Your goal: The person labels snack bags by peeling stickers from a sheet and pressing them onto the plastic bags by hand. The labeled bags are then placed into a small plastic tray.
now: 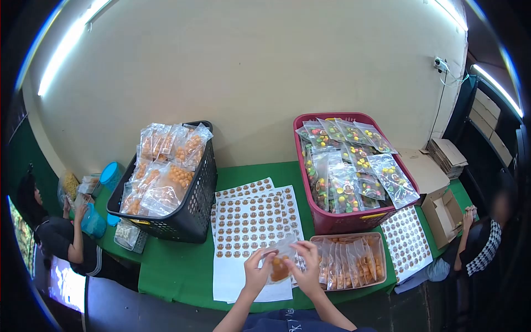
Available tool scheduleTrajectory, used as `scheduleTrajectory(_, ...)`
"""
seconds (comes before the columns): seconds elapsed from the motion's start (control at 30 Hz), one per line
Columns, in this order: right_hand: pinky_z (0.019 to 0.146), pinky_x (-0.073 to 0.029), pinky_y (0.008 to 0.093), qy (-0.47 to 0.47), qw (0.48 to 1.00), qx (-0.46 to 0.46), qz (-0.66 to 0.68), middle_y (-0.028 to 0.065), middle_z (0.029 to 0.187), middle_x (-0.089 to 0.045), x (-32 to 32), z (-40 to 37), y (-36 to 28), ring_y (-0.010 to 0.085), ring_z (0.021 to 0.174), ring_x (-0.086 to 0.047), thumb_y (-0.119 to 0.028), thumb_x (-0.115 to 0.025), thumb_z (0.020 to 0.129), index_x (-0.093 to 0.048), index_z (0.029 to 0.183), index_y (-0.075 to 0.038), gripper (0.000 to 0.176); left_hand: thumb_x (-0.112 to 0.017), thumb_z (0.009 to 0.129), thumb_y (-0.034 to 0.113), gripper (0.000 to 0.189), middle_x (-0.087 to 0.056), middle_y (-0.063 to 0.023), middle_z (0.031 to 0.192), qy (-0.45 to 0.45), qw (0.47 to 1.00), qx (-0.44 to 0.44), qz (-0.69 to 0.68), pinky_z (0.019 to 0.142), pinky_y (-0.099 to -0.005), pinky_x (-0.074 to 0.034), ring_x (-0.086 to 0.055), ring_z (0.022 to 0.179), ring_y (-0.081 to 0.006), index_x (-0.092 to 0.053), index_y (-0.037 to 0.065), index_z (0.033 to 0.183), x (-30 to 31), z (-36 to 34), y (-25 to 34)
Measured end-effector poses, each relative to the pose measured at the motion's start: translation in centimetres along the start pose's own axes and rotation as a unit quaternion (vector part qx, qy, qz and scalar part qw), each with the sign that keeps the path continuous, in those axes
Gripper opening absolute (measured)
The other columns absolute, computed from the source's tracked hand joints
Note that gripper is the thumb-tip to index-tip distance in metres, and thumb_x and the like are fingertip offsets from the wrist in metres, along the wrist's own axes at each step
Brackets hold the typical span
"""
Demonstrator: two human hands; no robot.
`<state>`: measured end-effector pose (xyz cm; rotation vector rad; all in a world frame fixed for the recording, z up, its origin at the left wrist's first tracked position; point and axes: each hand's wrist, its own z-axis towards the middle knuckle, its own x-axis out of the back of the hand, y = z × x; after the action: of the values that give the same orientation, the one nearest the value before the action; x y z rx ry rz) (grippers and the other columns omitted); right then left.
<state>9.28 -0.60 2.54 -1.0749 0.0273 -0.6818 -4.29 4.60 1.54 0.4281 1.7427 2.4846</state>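
Note:
A clear plastic bag (280, 268) with orange pieces in its lower part is held up over the sticker sheets. My left hand (256, 271) is closed on its left side, and my right hand (308, 265) grips the right side near the top. Beneath the bag lie white sheets (229, 278) covered with rows of small round brown stickers. Just right of my right hand sits a shallow tray (383, 250) holding a row of filled bags of orange pieces (354, 265).
A black basket (207, 182) with orange-filled bags stands back left; a maroon basket (332, 224) with multicoloured bags stands back right. Another sticker sheet (406, 243) and a cardboard box (442, 218) lie right. People work at the left (61, 238) and right (478, 243) edges.

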Motion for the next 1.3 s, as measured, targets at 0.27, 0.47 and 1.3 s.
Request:
scheduleTrajectory(0.27,0.075,-0.041,0.0224,-0.078,0.899,-0.223,0.369,0.0035,0.085,-0.057,-1.1,-2.4,1.8,0.0103,0.082,-0.054,0.000,-0.061,0.077,-0.062,0.086,0.000,0.009,-0.051,0.087,0.013,0.017,-0.061,-0.0052,0.084,-0.090,0.983,0.103,-0.123,0.074,-0.0233,-0.043,-0.057,0.080,-0.0111,-0.060,-0.001,0.089,1.2,-1.3,-0.4)
scheduleTrajectory(0.47,0.074,-0.041,0.0220,-0.068,0.908,-0.207,0.358,0.0028,0.086,-0.057,-2.5,-2.6,0.9,0.0096,0.081,-0.054,0.000,-0.060,0.078,-0.062,0.085,0.000,0.007,-0.049,0.089,0.013,0.016,-0.061,-0.0058,0.084,-0.026,0.972,0.111,-0.204,0.074,-0.0220,-0.043,-0.056,0.080,-0.0097,-0.058,-0.001,0.090,2.9,-1.1,-1.3)
scheduleTrajectory(1.3,0.075,-0.043,0.0218,-0.042,0.866,-0.341,0.364,0.0028,0.084,-0.060,-15.1,-6.9,-2.0,0.0083,0.082,-0.056,-0.007,-0.059,0.081,-0.060,0.086,0.000,0.009,-0.055,0.082,0.009,0.012,-0.061,-0.0038,0.074,-0.166,0.969,0.160,-0.092,0.064,-0.0218,-0.043,-0.055,0.070,-0.0091,-0.060,-0.001,0.077,13.7,-3.0,-7.4)
